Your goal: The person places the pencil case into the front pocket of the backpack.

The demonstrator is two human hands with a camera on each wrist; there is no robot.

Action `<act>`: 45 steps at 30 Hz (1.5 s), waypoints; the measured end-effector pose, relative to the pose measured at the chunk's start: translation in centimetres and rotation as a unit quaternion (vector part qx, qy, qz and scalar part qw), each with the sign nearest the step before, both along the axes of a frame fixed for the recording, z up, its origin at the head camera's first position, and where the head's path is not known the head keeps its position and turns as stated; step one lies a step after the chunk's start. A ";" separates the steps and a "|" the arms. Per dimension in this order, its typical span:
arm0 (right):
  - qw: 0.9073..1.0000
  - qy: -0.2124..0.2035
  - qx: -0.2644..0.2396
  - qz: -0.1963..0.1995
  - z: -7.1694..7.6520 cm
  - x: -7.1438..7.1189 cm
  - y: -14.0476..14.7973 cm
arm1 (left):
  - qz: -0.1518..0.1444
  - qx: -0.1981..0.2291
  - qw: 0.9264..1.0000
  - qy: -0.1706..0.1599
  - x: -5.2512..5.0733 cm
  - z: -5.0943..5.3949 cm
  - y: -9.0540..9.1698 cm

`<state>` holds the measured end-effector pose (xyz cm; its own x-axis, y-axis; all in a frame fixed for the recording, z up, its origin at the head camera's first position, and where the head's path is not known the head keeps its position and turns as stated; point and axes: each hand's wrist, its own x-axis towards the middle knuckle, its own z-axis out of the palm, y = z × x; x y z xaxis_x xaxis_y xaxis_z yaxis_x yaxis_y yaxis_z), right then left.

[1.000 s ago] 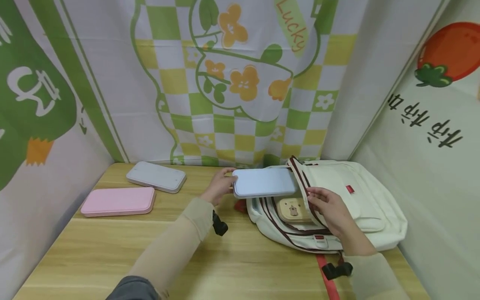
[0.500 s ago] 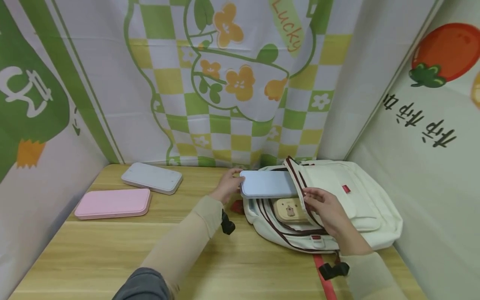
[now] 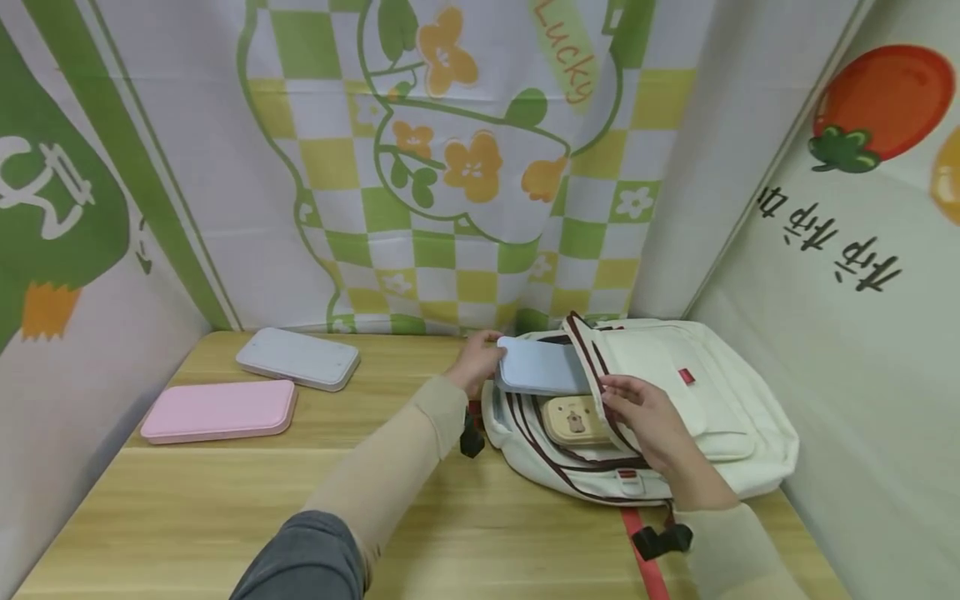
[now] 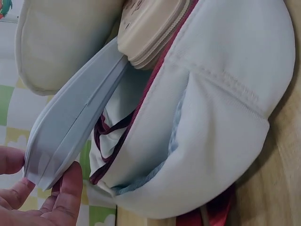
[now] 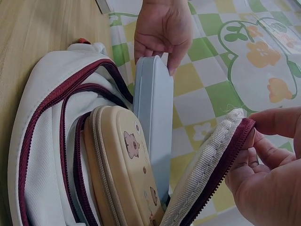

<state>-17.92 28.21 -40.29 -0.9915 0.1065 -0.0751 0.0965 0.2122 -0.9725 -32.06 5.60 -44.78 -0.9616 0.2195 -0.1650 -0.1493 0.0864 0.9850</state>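
My left hand (image 3: 478,360) pinches the near end of a flat light blue pencil case (image 3: 540,368), thumb on one face and fingers on the other. The case's far end lies inside the unzipped mouth of a white backpack (image 3: 723,408), hidden behind the flap. With thumb and fingers, my right hand (image 3: 648,421) grips the maroon-zippered edge of that flap (image 5: 211,174) and holds it raised. A yellow zippered case (image 5: 129,160) with small animal prints sits in the opening, beside the blue one.
A pink case (image 3: 219,411) and a pale grey case (image 3: 298,358) lie at the left on the wooden table (image 3: 247,508). From under the backpack a red strap (image 3: 643,554) runs toward the front edge. A printed curtain (image 3: 465,275) stands behind.
My left hand has moved right, sliding the blue pencil case deeper into the backpack, so less of it shows. My right hand keeps its grip on the flap. The head view has shifted slightly.
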 end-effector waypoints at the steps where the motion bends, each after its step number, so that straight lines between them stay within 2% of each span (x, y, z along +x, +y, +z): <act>1: 1.000 0.004 -0.003 0.003 0.0 0.0 -0.1 | 0.001 -0.003 1.000 -0.003 0.0 0.0 0.1; 6: 1.000 0.014 -0.019 0.018 0.0 0.3 -0.7 | 0.002 -0.005 1.000 -0.015 0.4 -0.4 0.1; 12: 0.999 0.000 -0.017 0.030 -0.3 0.6 -1.7 | 0.000 0.000 1.000 -0.031 0.7 -0.5 -0.5; 22: 0.997 0.005 -0.058 0.060 -0.7 1.0 -3.4 | -0.041 -0.013 0.999 -0.018 0.4 -1.3 -0.7; 31: 0.995 -0.012 -0.075 0.069 -0.7 1.3 -4.7 | -0.057 -0.004 0.998 -0.032 0.7 -1.5 0.0; 35: 0.994 -0.013 -0.080 0.074 -0.7 1.5 -5.2 | -0.069 -0.029 0.997 -0.022 1.0 -1.6 0.4; 41: 0.993 -0.014 -0.084 0.080 -0.7 1.6 -5.7 | -0.061 -0.039 0.997 -0.030 1.0 -2.1 1.0; 45: 0.993 -0.014 -0.090 0.076 -0.7 1.7 -5.7 | -0.054 -0.053 0.997 -0.019 1.1 -2.2 1.6</act>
<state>-16.25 22.47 -41.01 -0.9923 -0.0610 -0.1074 0.1045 0.0485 -0.9933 -30.93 7.25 -46.98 -0.9260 0.3006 -0.2284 -0.1706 0.2064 0.9635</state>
